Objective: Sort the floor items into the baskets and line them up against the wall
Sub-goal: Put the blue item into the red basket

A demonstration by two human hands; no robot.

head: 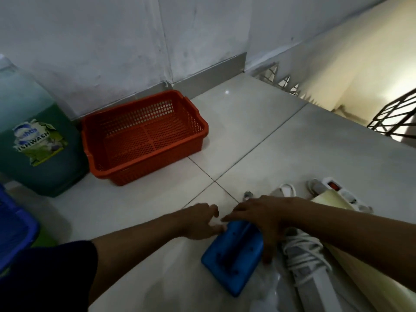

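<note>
While the blue block lies on the floor, long axis running near-left to far-right, its far end is covered by the right hand, fingers spread; the left hand, open, is touching its far-left corner. The empty orange basket is set far-left, by the wall.

Two perforated plastic baskets: one red-orange basket and one blue basket, cut off at the frame edge. One large green dishwash-liquid jug. One blue rectangular plastic block. One white power strip with a coiled cord. One pale yellow roll. Two bare hands, the left hand and the right hand.
</note>
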